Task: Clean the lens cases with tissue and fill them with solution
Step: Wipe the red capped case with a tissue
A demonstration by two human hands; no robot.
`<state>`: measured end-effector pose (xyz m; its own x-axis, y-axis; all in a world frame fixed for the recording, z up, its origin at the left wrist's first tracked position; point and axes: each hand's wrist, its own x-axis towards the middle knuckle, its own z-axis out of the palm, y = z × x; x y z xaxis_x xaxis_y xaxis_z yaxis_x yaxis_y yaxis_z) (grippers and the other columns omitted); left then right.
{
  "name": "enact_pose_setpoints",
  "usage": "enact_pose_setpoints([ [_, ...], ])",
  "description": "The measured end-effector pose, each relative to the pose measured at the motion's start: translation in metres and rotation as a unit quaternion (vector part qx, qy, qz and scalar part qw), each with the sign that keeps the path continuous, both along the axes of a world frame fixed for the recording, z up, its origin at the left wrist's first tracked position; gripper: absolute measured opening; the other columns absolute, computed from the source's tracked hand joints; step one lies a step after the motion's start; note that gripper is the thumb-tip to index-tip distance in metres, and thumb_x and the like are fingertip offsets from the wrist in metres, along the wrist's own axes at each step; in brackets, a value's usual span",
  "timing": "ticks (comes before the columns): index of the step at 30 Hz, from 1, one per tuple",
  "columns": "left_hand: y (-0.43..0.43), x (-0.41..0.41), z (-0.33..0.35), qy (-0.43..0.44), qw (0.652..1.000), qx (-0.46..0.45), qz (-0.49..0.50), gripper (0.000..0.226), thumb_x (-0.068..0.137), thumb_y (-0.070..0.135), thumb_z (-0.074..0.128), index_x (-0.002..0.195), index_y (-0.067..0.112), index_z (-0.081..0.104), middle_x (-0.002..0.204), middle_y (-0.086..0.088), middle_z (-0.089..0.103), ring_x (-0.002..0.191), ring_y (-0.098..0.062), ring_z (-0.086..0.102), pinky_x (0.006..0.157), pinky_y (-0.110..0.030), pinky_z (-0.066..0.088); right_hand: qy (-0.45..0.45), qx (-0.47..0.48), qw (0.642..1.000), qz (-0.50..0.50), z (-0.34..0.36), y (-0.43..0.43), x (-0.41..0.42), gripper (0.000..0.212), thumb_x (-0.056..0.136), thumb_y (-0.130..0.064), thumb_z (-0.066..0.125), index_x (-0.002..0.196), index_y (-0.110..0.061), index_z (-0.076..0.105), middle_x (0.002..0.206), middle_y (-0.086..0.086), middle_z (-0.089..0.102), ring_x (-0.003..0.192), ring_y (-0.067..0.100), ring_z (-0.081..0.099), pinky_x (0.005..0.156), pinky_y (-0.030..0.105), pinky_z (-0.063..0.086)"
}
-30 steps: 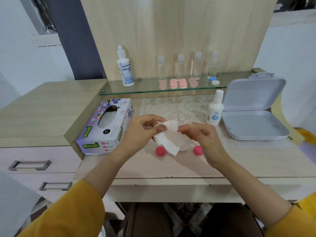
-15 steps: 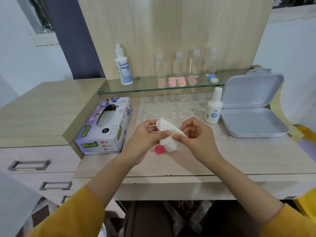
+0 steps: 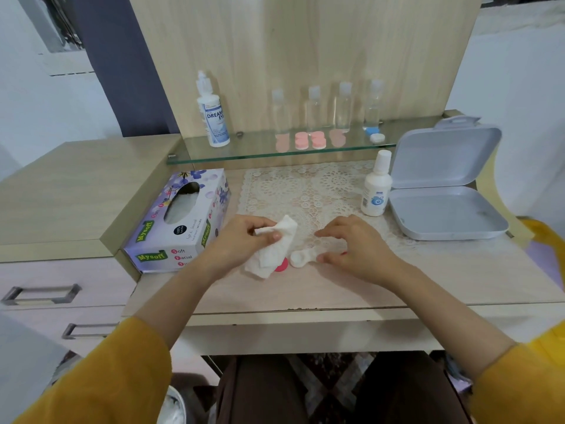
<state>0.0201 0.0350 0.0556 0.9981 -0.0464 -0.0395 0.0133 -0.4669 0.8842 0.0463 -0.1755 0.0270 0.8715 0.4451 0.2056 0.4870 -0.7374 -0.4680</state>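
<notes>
**Tissue in the left hand, lens case under the right**

A purple tissue box lies at the left of the table; just beside it the left hand pinches a crumpled white tissue between thumb and curled fingers, the tissue hanging down to the tabletop; a pink cap lies half hidden behind the tissue's lower edge; touching it on the right, the white lens case rests flat on the table at the near edge of the lace mat, one open well showing, its right end hidden under the right hand; that hand's thumb tip touches the case and its fingers arch over it, but whether they grip it cannot be told; further right, near the back, a small white bottle stands upright just beside an open grey box.
</notes>
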Motion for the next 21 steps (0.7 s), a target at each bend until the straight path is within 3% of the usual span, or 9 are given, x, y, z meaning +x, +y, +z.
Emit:
enact_pose_setpoints([
  [3, -0.003, 0.003, -0.004, -0.002, 0.998, 0.047, -0.032, 0.007, 0.083, 0.014, 0.066, 0.083, 0.021, 0.069, 0.080, 0.007, 0.066, 0.064, 0.003, 0.057, 0.055, -0.009, 0.042, -0.011, -0.040, 0.999, 0.000, -0.007, 0.006, 0.000, 0.039, 0.081, -0.033, 0.064, 0.118, -0.020, 0.062, 0.112, 0.000, 0.057, 0.104, 0.020, 0.046, 0.085, 0.030, 0.037],
  [8, -0.010, 0.009, -0.014, -0.046, 0.987, 0.137, -0.074, 0.005, 0.082, 0.014, 0.067, 0.083, 0.017, 0.070, 0.082, 0.008, 0.064, 0.070, 0.000, 0.051, 0.060, -0.009, 0.036, -0.028, 0.000, 1.000, -0.004, -0.015, 0.007, -0.001, 0.029, 0.079, -0.025, 0.068, 0.107, -0.017, 0.067, 0.096, 0.002, 0.058, 0.093, 0.020, 0.049, 0.070, 0.026, 0.030],
  [13, -0.020, 0.007, -0.032, -0.159, 0.978, 0.125, -0.041, 0.016, 0.075, 0.009, 0.072, 0.087, 0.017, 0.068, 0.085, 0.005, 0.065, 0.078, 0.000, 0.055, 0.071, -0.008, 0.038, -0.044, 0.060, 0.997, -0.001, -0.022, 0.007, -0.005, 0.019, 0.076, -0.017, 0.071, 0.095, -0.016, 0.071, 0.079, 0.005, 0.056, 0.075, 0.019, 0.048, 0.068, 0.032, 0.038],
  [17, -0.017, 0.008, -0.051, -0.306, 0.933, 0.176, -0.070, 0.011, 0.075, 0.017, 0.066, 0.085, 0.016, 0.068, 0.085, 0.005, 0.061, 0.077, -0.002, 0.052, 0.072, -0.011, 0.037, -0.067, 0.079, 0.995, 0.001, -0.030, 0.007, -0.006, 0.015, 0.075, -0.018, 0.070, 0.089, -0.014, 0.071, 0.069, 0.006, 0.052, 0.068, 0.020, 0.046, 0.064, 0.034, 0.038],
  [21, -0.010, 0.010, -0.066, -0.391, 0.883, 0.249, -0.073, 0.016, 0.079, 0.030, 0.060, 0.082, 0.022, 0.073, 0.088, 0.006, 0.061, 0.081, -0.008, 0.049, 0.072, -0.025, 0.036, -0.073, 0.085, 0.994, -0.004, -0.032, 0.008, -0.007, 0.021, 0.073, -0.024, 0.065, 0.090, -0.015, 0.071, 0.067, 0.002, 0.049, 0.067, 0.019, 0.044, 0.064, 0.030, 0.033],
])
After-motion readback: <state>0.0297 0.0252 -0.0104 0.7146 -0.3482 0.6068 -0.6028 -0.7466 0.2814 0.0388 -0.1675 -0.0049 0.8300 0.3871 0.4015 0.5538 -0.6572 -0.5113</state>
